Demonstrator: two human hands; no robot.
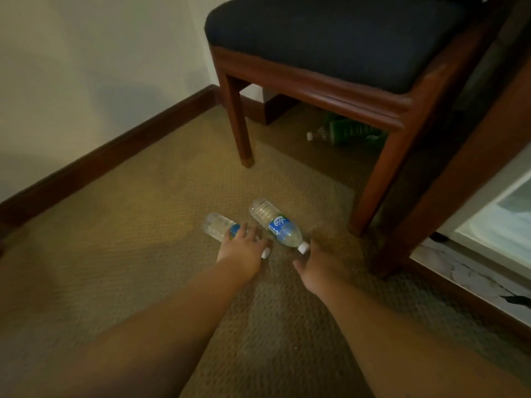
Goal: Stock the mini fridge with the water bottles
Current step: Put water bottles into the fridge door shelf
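Two water bottles are lying on the carpet [129, 254]: the left bottle [218, 228] is sitting under the left hand [242, 249], whose spread fingers are resting over its label, not visibly gripping it. Just right of that hand, the right bottle [277, 225] is pointing its white cap at the right hand [314, 268], which is touching the cap with loosely curled fingers. Beyond both hands, a chair [330, 76] is standing.

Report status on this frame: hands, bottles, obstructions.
Left hand laid over left bottle, grip not closed. Right hand open at cap of right bottle. Both bottles lying on carpet. Chair close behind; green-label bottle beneath it.
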